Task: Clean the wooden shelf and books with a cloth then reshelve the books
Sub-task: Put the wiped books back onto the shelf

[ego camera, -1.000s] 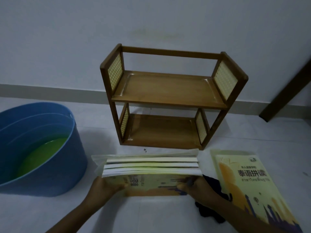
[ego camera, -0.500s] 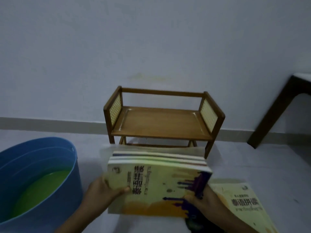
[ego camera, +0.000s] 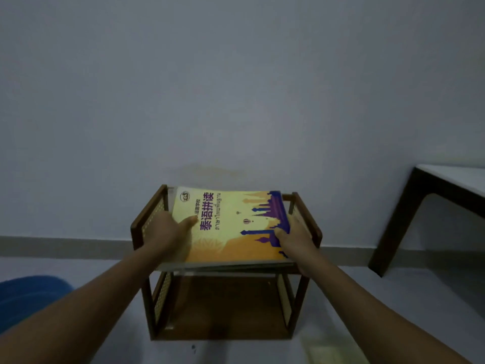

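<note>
Reshelving is well underway, by the look of it: the stack of books (ego camera: 231,227) lies flat over the top tier of the wooden shelf (ego camera: 301,298), whose lower tier stands bare. The left hand (ego camera: 168,232) grips the stack's left edge, thumb on the cover; the right hand (ego camera: 294,240) clamps the right edge. Whether it rests fully down, I cannot tell. A blue tub (ego camera: 29,295) sits nearby.

You are looking at a plain pale wall (ego camera: 236,88) in a dim room. A faint yellowish stain (ego camera: 210,170) marks it low down. A grey strip (ego camera: 65,246) runs along the bottom of the wall, above the light floor (ego camera: 393,306). On your right stands a dark table (ego camera: 409,206) with a white top.
</note>
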Tool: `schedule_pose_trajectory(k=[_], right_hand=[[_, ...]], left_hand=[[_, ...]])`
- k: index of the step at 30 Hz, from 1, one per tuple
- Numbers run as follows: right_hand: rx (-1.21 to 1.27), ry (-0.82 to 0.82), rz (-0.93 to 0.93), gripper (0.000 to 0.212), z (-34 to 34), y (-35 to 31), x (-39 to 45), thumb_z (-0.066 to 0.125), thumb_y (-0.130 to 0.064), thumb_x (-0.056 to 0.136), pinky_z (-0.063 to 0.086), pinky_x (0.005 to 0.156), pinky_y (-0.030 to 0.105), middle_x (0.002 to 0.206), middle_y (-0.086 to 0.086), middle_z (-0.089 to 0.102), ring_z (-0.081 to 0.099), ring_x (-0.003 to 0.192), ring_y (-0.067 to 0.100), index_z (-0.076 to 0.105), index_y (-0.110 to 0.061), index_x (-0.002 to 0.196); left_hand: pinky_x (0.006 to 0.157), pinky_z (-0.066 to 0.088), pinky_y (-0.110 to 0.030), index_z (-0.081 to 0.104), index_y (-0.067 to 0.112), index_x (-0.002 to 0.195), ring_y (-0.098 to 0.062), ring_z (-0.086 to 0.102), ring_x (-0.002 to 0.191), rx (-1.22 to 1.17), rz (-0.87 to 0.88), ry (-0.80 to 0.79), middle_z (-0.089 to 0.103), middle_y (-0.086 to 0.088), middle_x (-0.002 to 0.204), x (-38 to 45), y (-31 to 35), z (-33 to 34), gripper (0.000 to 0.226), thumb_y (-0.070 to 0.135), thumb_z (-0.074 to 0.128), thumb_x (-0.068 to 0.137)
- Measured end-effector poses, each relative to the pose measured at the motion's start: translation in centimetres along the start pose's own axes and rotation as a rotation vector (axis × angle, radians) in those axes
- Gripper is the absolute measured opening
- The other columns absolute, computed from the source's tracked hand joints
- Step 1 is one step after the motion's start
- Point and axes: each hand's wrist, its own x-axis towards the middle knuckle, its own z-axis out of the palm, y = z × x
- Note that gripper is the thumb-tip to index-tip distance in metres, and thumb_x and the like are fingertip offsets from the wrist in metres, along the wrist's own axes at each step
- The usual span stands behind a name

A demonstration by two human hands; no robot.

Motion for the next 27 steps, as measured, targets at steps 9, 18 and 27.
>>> schedule_pose_trajectory(k=[9, 18, 27], right_hand=[[-0.127, -0.081, -0.032, 0.020, 1.2, 3.8, 1.1, 0.041, -0.022, 0.102, 0.048, 0.070, 0.020, 0.117, 0.001, 0.061, 0.055, 0.090, 0.001, 0.045, -0.028, 0.121], [-0.225, -0.188, -0.145, 0.082, -0.1, 6.9, -1.8, 0.069, -0.019, 0.087, 0.047, 0.069, 0.006, 0.132, -0.010, 0.040, 0.042, 0.117, 0.005, 0.016, -0.029, 0.149], [-0.222, -0.127, -0.137, 0.052, 0.9, 6.7, -1.4, 0.060, -0.037, 0.091, 0.049, 0.085, 0.021, 0.129, -0.006, 0.051, 0.050, 0.120, 0.012, 0.035, -0.028, 0.136]], left_hand=[[0.063, 0.055, -0.035, 0.058, 0.014, 0.084, -0.017, 0.064, 0.069, 0.150, 0.035, -0.071, 0.064, 0.001, 0.075, 1.4, -3.1, 1.7, 0.025, 0.037, 0.056, 0.093], [0.080, 0.052, -0.014, 0.039, 0.041, 0.128, 0.005, 0.059, 0.108, 0.150, 0.315, -0.373, 0.062, 0.029, 0.112, -3.0, -7.0, -1.7, 0.066, 0.012, 0.073, 0.080], [0.081, 0.046, -0.014, 0.048, 0.019, 0.134, -0.008, 0.058, 0.106, 0.154, 0.255, -0.352, 0.061, 0.008, 0.119, -2.6, -6.0, -1.5, 0.046, 0.020, 0.062, 0.090]])
